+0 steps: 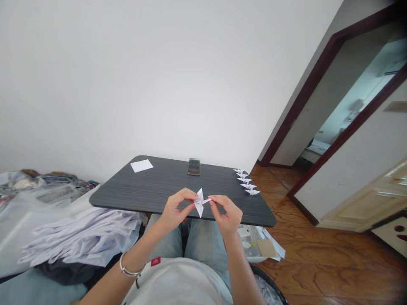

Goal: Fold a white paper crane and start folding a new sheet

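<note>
Over the near edge of the dark table [143, 190], a white folded paper crane [199, 203] is held between my two hands. My left hand [179, 205] pinches its body from the left side, thumb and forefinger closed on it. From the right, my right hand [226, 212] grips the narrow point of the crane with thumb and fingertips. Both wings stick out, one up and one down. Fingers cover parts of the crane's left end and the tip on the right.
Several finished paper cranes [246, 181] stand in a row along the table's right side. A white paper sheet [141, 165] lies at the back left, and a phone [193, 166] rests near the wall. Below the table's right is a box [254, 241] of papers; crumpled white cloth [85, 235] lies left.
</note>
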A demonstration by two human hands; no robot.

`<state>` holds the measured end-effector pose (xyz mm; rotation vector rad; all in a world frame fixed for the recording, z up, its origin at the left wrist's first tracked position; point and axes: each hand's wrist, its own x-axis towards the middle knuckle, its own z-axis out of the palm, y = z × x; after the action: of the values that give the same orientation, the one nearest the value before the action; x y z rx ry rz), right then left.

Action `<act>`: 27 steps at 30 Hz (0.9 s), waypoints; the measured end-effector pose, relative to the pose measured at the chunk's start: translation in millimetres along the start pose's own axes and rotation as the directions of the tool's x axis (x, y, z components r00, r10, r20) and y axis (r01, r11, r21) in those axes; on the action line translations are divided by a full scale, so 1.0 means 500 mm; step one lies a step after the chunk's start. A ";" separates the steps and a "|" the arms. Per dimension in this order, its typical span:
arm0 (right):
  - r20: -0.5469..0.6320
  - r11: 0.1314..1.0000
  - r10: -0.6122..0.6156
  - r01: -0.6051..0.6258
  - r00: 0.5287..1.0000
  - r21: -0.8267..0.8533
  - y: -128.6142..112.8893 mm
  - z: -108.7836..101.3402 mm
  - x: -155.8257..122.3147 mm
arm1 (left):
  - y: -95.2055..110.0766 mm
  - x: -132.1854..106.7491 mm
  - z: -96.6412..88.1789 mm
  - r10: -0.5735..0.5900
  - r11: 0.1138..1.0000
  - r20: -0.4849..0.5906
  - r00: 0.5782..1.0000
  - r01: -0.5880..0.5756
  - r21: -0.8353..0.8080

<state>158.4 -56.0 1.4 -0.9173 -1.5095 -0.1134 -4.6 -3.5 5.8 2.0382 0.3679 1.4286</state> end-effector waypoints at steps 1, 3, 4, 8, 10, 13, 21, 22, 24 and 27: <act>0.012 0.999 -0.041 0.041 0.999 -0.023 0.003 -0.003 0.001 | 0.000 0.000 0.000 0.004 1.000 0.004 1.000 -0.005 0.007; 0.047 0.994 -0.086 0.089 0.995 -0.066 0.007 -0.007 0.004 | -0.001 0.000 0.000 0.016 1.000 0.010 1.000 -0.016 0.017; 0.067 0.991 -0.097 0.102 0.993 -0.081 0.008 -0.010 0.006 | -0.001 0.000 0.000 0.023 1.000 0.013 1.000 -0.023 0.021; 0.133 0.982 -0.139 0.154 0.981 -0.110 0.012 -0.018 0.014 | -0.001 0.001 -0.002 0.033 0.999 0.017 0.999 -0.034 0.028; 0.168 0.974 -0.164 0.186 0.972 -0.129 0.013 -0.023 0.018 | -0.001 0.001 -0.003 0.032 0.999 0.016 0.999 -0.032 0.030; 0.212 0.959 -0.201 0.235 0.956 -0.155 0.016 -0.028 0.022 | 0.000 0.000 -0.004 0.033 0.999 0.022 0.999 -0.034 0.039; 0.257 0.946 -0.262 0.300 0.930 -0.123 0.021 -0.034 0.030 | -0.003 0.000 -0.004 0.070 0.995 0.042 0.997 -0.073 0.064; 0.268 0.950 -0.255 0.293 0.929 -0.110 0.019 -0.035 0.032 | -0.003 0.001 -0.004 0.071 0.995 0.045 0.996 -0.074 0.064; 0.293 0.960 -0.233 0.268 0.927 -0.083 0.014 -0.038 0.037 | -0.004 0.001 -0.004 0.071 0.995 0.049 0.996 -0.074 0.064; 0.340 0.976 -0.185 0.213 0.922 -0.047 0.006 -0.042 0.045 | -0.006 0.001 -0.005 0.071 0.995 0.055 0.996 -0.074 0.061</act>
<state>179.6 -55.8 23.8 -0.8766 -1.9276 -0.1765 -6.4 -0.1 4.6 2.1556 0.3233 1.4197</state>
